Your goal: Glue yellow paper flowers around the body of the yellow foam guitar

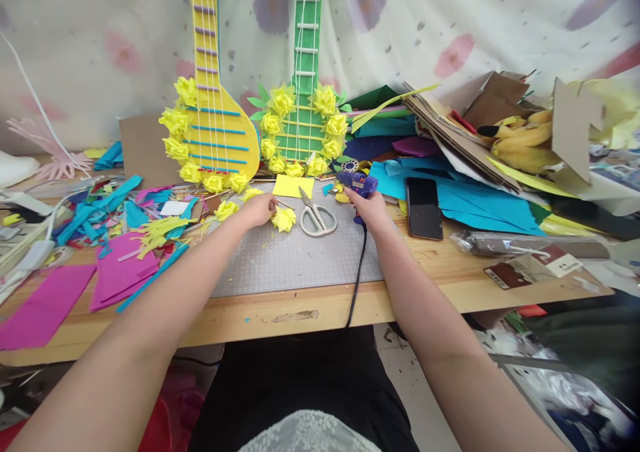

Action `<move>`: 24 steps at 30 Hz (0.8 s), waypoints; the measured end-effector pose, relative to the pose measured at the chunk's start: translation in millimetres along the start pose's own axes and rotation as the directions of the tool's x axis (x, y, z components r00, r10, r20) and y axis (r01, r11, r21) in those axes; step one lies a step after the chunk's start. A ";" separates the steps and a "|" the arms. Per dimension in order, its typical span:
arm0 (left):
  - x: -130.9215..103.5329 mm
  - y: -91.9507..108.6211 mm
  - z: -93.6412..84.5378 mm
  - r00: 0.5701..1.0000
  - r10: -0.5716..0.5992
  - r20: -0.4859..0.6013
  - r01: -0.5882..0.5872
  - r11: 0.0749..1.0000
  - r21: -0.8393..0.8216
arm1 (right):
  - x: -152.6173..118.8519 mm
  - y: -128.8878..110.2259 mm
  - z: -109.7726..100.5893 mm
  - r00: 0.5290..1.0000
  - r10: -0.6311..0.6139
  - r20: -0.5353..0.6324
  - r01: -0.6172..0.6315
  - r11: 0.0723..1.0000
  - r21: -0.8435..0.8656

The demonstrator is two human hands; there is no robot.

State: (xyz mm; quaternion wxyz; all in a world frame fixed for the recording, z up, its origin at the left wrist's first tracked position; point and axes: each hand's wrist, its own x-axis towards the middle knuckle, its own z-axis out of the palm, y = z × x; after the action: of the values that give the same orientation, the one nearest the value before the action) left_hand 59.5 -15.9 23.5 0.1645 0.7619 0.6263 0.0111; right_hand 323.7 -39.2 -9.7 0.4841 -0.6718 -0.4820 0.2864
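Observation:
My right hand (369, 207) is wrapped round a blue glue gun (361, 184), whose black cord runs down over the table edge. My left hand (261, 211) is closed in a pinch at a yellow paper flower (285, 219); its fingertips are partly hidden. Between the hands, open-bladed scissors (318, 220) with pale handles lie on the grey cutting mat (305, 265). Their tips reach a yellow paper sheet (293, 186). Behind stand a yellow paper guitar (225, 129) and a green one (300, 122), both edged with yellow paper flowers.
A black phone (424, 208) lies right of the mat, beside blue paper (475, 202). Stacked cardboard (445, 132) leans at the back right. Pink paper sheets (123, 269) and many scraps cover the left side. A plastic-wrapped roll (530, 244) lies at the right.

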 end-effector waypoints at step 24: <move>-1.2 -5.7 9.5 0.929 -0.167 -0.331 -0.115 0.719 -0.686 | -16.0 -11.3 10.7 0.954 -0.080 0.289 -0.048 0.911 0.410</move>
State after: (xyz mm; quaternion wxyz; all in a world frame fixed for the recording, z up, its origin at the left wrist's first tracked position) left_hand 55.9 -18.4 13.2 0.3172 0.6188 0.6063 0.3859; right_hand 304.4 -49.3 -4.4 0.5384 -0.4991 -0.4840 0.4762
